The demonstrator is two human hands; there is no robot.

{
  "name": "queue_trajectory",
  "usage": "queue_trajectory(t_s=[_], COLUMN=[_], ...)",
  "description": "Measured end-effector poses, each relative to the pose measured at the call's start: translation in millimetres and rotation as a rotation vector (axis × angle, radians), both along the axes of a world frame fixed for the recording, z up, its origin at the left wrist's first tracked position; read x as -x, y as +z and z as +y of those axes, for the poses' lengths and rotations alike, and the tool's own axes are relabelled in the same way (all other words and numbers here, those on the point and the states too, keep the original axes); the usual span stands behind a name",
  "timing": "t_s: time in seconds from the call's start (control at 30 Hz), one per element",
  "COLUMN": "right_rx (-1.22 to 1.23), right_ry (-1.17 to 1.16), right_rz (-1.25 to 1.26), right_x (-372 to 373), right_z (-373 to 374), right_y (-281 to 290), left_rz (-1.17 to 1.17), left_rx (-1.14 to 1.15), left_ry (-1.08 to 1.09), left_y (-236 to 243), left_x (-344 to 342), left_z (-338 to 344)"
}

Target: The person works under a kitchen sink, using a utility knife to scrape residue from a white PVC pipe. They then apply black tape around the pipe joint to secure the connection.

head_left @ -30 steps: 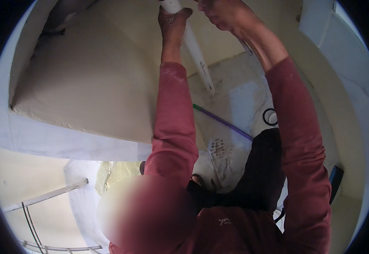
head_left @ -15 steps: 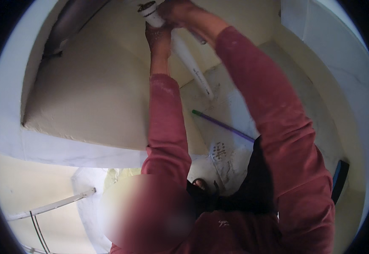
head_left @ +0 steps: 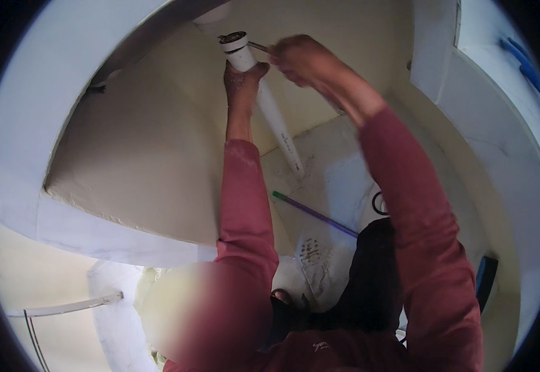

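A long white plastic pipe (head_left: pixel 280 133) slants up from the floor to a white collar at its top, whose open end holds dark, dirty matter. A dark, uneven line runs round the pipe just below that collar. My left hand (head_left: pixel 243 84) is wrapped round the pipe beneath the line, thumb toward the right. In my closed right hand (head_left: pixel 301 60) is a thin metal tool (head_left: pixel 258 46), its tip against the collar's right side. The fist hides most of the tool, so its kind cannot be made out.
A purple stick with a green end (head_left: pixel 316 215) lies on the tiled floor near a floor drain (head_left: pixel 310 249). A black ring (head_left: pixel 379 203) is beside my right knee. Slab edges curve round on the left and right. Blue items (head_left: pixel 524 65) rest on the right ledge.
My view has shifted, so the pipe top sits lower and shows more fully. My right hand has drawn away to the right from the pipe, baring the tool's thin end.
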State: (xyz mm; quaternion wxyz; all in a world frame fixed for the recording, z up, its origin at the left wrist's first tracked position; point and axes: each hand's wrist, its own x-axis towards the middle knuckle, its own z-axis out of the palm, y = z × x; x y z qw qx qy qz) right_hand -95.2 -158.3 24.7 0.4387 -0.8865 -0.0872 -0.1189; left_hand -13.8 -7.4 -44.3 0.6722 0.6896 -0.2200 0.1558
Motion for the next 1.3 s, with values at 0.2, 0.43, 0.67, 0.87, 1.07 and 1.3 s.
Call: queue_trajectory(t_s=[0.2,0.43,0.67,0.87,1.07,1.3], right_rx=[-0.346,-0.661,-0.626,-0.122,0.241,0.079], right_ry=[-0.056,-0.105,-0.384,-0.511,-0.606,-0.740], right_rz=[0.082,0.026,0.199,0.312,0.198,0.382], right_x=[-20.2,96.5,177.1,212.4,281.6,298.8], right_z=[-34.9,-76.8,-105.8,-159.1,-227.8,-247.7], right_y=[11.0,-32.7,-176.1,-382.4,-480.4,-478.2], left_rz=[-0.040,-0.100,-0.061,-0.496,-0.745,-0.833], left_rx=[-0.003,0.094,0.208,-0.475,-0.985,-0.905], left_ry=[0.012,0.004,-0.124,0.362,0.819,0.812], left_y=[-1.4,0.5,13.0,57.5,52.0,38.7], left_x=[-1.8,-3.2,4.2,1.8,-10.5,-4.3], left_z=[-13.2,4.5,2.7,14.8,-11.7,0.8])
